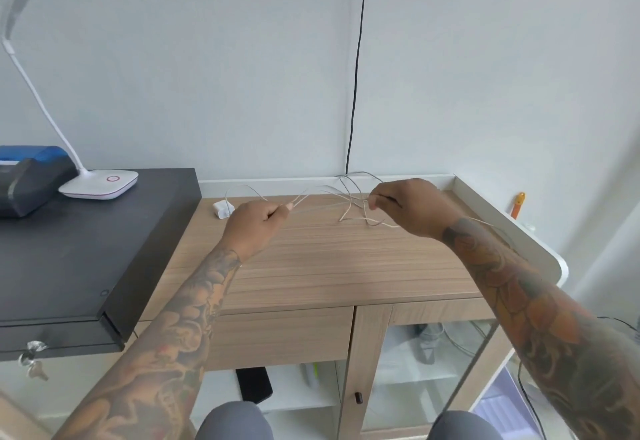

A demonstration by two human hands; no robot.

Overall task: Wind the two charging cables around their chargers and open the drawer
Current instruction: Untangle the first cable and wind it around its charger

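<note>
Thin white charging cables (pixel 349 204) lie tangled in loops at the back of the wooden cabinet top (pixel 339 259). My left hand (pixel 254 228) pinches a cable strand above the wood. My right hand (pixel 405 207) pinches another part of the cable, and the strand is drawn between the two hands. A white charger (pixel 222 209) lies on the wood just left of my left hand, with a cable loop rising from it. I see only one charger. The cabinet's drawer (pixel 277 339) sits shut below the front edge.
A black box (pixel 79 252) with a key in its lock stands on the left, carrying a white desk lamp (pixel 100 185) and a blue-black device (pixel 31 176). A white rim (pixel 502 217) borders the top at back and right. A black wire (pixel 356 68) hangs down the wall.
</note>
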